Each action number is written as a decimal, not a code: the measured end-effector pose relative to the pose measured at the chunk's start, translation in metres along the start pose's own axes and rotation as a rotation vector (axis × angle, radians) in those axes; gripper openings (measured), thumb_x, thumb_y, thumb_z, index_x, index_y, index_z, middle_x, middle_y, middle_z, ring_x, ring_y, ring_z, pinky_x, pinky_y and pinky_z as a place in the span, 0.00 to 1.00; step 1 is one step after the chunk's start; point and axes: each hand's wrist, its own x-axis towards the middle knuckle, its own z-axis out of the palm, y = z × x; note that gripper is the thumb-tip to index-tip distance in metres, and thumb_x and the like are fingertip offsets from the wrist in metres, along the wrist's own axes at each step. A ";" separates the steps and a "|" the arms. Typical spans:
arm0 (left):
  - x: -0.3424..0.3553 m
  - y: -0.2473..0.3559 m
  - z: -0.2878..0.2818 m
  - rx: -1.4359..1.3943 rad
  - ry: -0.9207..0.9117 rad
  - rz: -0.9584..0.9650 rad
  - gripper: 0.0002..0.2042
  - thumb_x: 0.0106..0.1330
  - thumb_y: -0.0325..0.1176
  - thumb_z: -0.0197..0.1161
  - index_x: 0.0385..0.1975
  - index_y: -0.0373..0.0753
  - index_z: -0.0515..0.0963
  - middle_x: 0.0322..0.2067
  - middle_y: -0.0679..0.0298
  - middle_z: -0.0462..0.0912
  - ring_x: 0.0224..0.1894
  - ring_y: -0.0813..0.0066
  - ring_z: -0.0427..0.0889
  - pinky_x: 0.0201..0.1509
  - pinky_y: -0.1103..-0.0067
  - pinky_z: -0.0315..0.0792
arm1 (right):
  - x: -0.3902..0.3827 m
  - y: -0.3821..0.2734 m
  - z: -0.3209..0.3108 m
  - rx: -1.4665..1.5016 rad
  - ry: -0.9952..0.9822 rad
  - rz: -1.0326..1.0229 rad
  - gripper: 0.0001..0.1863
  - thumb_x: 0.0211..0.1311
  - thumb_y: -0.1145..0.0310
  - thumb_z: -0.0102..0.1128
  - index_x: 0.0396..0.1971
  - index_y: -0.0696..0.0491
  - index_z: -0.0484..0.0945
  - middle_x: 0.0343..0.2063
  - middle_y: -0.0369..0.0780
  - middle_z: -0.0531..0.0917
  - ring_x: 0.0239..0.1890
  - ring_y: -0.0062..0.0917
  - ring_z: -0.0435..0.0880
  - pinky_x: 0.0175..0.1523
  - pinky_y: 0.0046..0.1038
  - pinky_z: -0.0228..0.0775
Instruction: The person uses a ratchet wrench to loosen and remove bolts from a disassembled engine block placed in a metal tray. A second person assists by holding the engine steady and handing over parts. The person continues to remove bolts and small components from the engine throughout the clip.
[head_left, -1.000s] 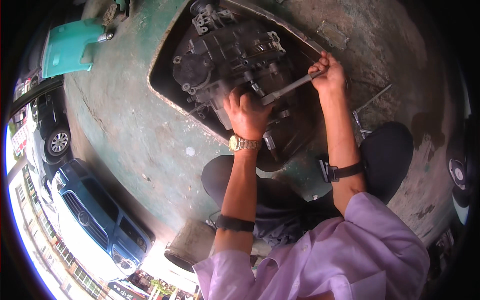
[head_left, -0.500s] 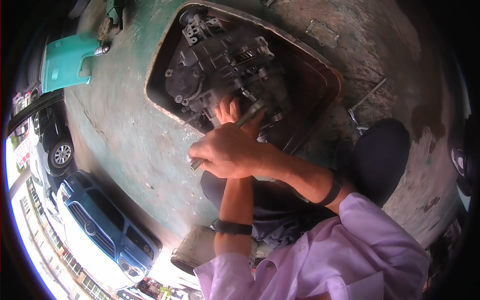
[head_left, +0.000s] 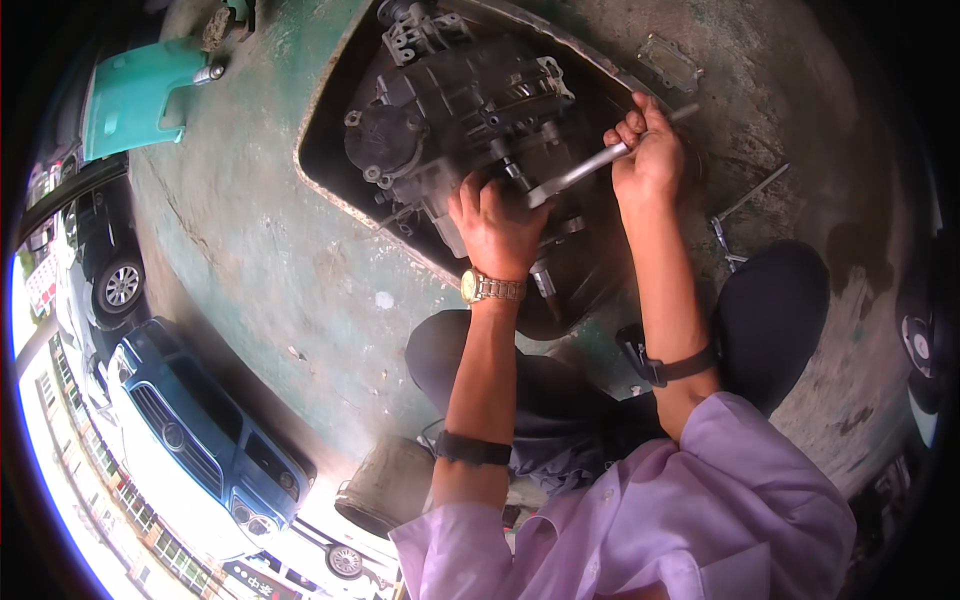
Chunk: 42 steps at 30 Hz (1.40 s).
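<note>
A dark, greasy gearbox (head_left: 450, 110) lies in a rust-rimmed metal tray in front of me. Across its near right side runs a long silver wrench (head_left: 590, 172), its handle pointing up to the right. My right hand (head_left: 648, 160) is closed round the handle near its far end. Over the gearbox's near edge, my left hand (head_left: 497, 230) has curled fingers and its thumb against the wrench's head end; what lies under the palm is hidden. A socket extension (head_left: 512, 168) shows just beyond that hand. Another silver socket-like piece (head_left: 543, 278) sticks out below it.
The tray's pale rim (head_left: 318, 105) bounds the work. To the right, an L-shaped wrench (head_left: 750, 195) and a flat rectangular metal plate (head_left: 670, 65) lie on the stained floor. A bucket (head_left: 385, 485) stands near my left side. A green plastic piece (head_left: 140, 100) and a blue car (head_left: 200, 425) are at left.
My right hand has swung the wrench handle from the lower left, across my left forearm, to the upper right. My left hand stays at the gearbox; the view has shifted slightly.
</note>
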 end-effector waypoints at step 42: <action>0.000 -0.002 -0.004 -0.006 0.004 0.046 0.29 0.33 0.36 0.82 0.37 0.33 0.76 0.47 0.51 0.76 0.49 0.46 0.72 0.54 0.57 0.69 | 0.060 -0.007 -0.034 0.086 0.329 0.414 0.14 0.75 0.63 0.43 0.29 0.51 0.72 0.16 0.28 0.65 0.17 0.17 0.59 0.29 0.25 0.58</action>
